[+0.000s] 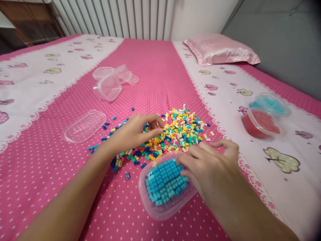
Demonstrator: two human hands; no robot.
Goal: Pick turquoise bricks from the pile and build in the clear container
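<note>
While the clear tub [160,214] sits at the lower centre of the frame, I can see its blue bricks [165,177] packed in close rows, a few yellow ones lying near its far edge. From my remote seat, I have the right hand [213,167] coming over the tub's right side, its fingers curled, thumb and forefinger tips narrowly apart at the blue rows; I can't tell whether they pinch a brick. Just beyond, a loose pile of mixed bricks [185,127] spreads across the middle. I find the left hand [137,130] over its left part, thumb and forefinger bent toward each other; whether they grip anything, I can't tell.

Left of the pile lies a clear lid [85,127], and more clear containers [109,87] cluster at upper left. At right, a tub of red [260,124] stands against one of blue [271,103]. Everything rests on a pink dotted bedspread [150,60], with a pillow [223,50] at upper right.
</note>
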